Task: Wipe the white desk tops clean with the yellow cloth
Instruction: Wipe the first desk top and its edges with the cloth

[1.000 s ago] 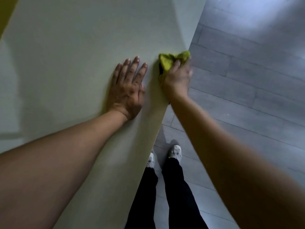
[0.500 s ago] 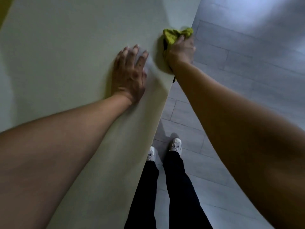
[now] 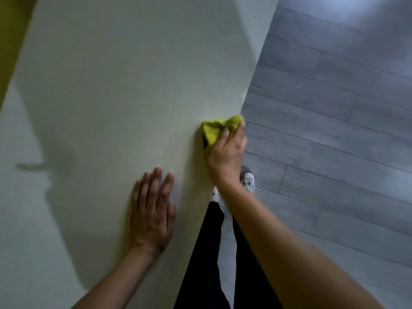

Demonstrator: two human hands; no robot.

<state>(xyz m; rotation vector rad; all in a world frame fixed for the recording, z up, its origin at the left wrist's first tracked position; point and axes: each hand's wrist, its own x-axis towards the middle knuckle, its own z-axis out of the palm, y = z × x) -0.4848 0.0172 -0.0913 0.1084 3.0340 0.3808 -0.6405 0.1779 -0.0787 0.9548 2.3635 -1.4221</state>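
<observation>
The right hand [image 3: 227, 150] grips a bunched yellow cloth [image 3: 217, 129], fingers curled over it, and presses it onto the white desk top [image 3: 124, 85] right at the desk's right edge, where the surface meets open air above the grey plank floor [image 3: 334, 130]. The hand is slightly blurred, so the exact lie of each finger cannot be told, but the cloth is plainly clamped under it. The left hand [image 3: 152, 210] holds nothing — it rests flat on the desk, fingers straight and a little spread, nearer than the cloth and to its left, apart from it.

As to progress, the wiping is under way and, by my reading, working along the right-hand edge strip. The desk shows no clear dirt, streaks or wet marks anywhere, so it is not possible to say from the surface which parts have been cleaned. A broad stretch runs far and left of the cloth — whether that area has been covered cannot be told. The task names more than one desk top; only this one is in view, so others may well remain.

Below the desk edge, dark trousers [image 3: 207, 253] and pale shoes [image 3: 248, 181] stand on the floor.
</observation>
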